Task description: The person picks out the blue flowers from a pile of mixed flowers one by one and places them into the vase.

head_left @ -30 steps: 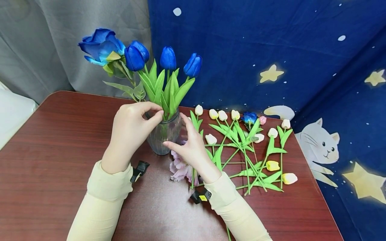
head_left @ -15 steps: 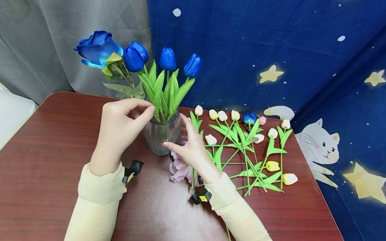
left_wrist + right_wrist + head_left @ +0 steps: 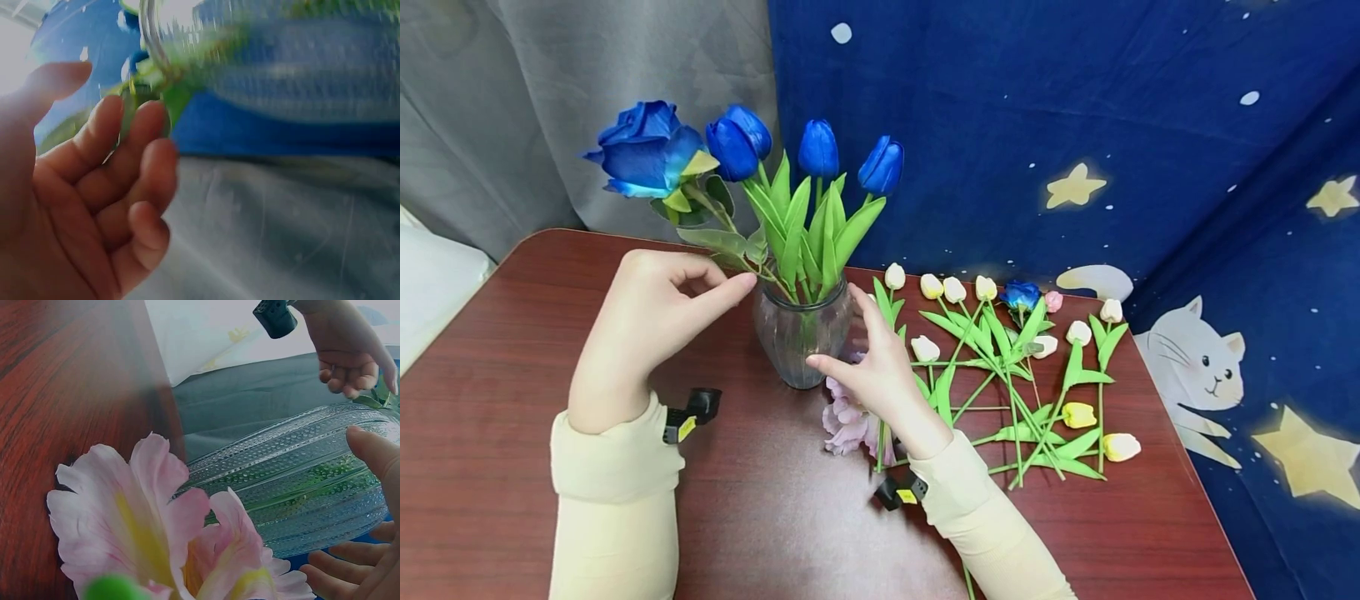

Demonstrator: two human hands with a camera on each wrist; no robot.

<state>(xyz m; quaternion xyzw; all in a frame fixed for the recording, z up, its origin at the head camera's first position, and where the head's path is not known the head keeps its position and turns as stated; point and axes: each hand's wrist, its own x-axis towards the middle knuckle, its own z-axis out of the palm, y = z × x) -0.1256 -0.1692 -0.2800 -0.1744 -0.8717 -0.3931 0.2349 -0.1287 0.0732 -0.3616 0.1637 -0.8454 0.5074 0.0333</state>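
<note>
A ribbed clear glass vase (image 3: 790, 350) stands on the table, holding several blue tulips (image 3: 817, 150) with green leaves and a large blue rose (image 3: 647, 154) that leans out to the left. Just left of the vase rim, my left hand (image 3: 655, 325) is beside the rose's lower leaves; in the left wrist view its thumb stands apart from loosely bent fingers (image 3: 159, 165) with nothing between them. My right hand (image 3: 880, 367) holds the vase's right side, thumb in front and index finger up near the rim. The right wrist view shows that thumb (image 3: 375, 453) over the textured glass.
White and yellow tulips (image 3: 1078, 414) with crossing green stems lie on the table's right side, with a smaller blue rose (image 3: 1020, 294) at the back. A pale pink-purple flower (image 3: 846, 421) lies under my right hand. Grey and blue curtains (image 3: 970, 100) hang behind.
My left hand has drawn back leftward from the stems at the vase mouth. The large blue rose has sunk lower. My right hand and the vase have stayed in place.
</note>
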